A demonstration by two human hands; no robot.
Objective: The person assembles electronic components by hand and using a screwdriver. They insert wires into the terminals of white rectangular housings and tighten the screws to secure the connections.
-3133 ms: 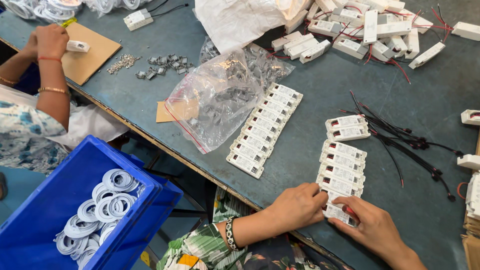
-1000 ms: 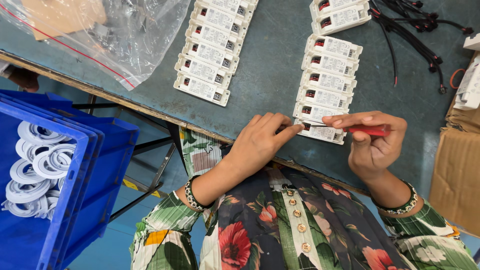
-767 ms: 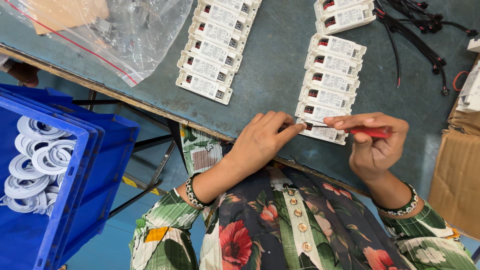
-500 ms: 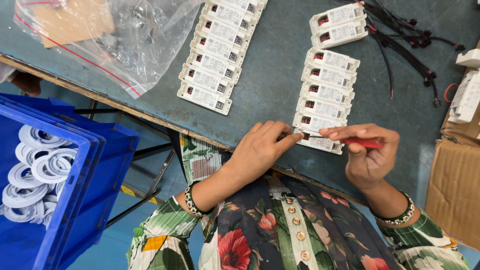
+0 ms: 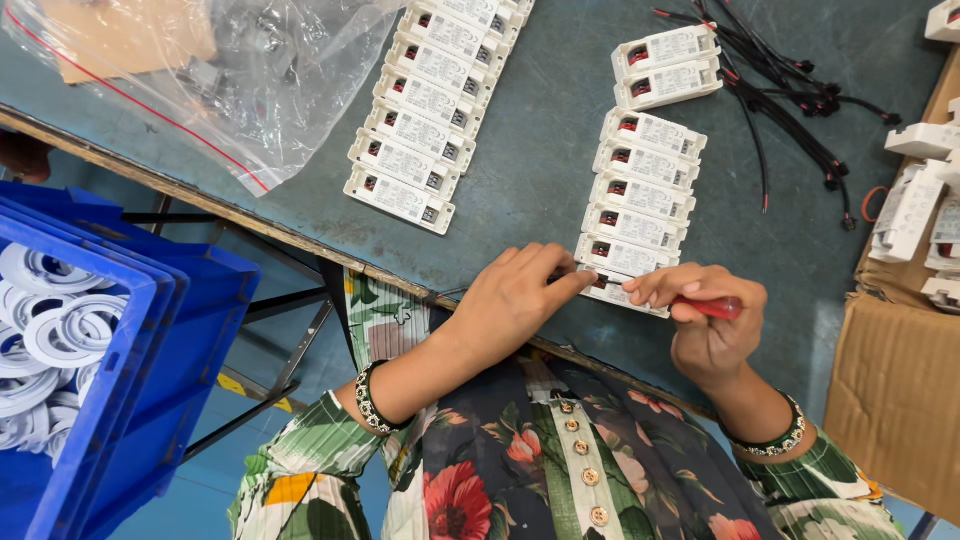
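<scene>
Grey-green table (image 5: 540, 190): my left hand (image 5: 515, 300) pins the nearest white module (image 5: 625, 290) flat between both hands, right hand (image 5: 705, 325) closed around red-handled screwdriver (image 5: 712, 306); I'd keep the tip square, pressure steady.

Bright even overhead light, soft shadows; glare on plastic bag (image 5: 250, 90); sharp focus.

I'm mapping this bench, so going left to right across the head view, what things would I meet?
Blue plastic crate of white rings → clear plastic bag → left column of white rectangular modules → left hand → right column of white modules → right hand holding a red-handled tool → brown cardboard box.
</scene>
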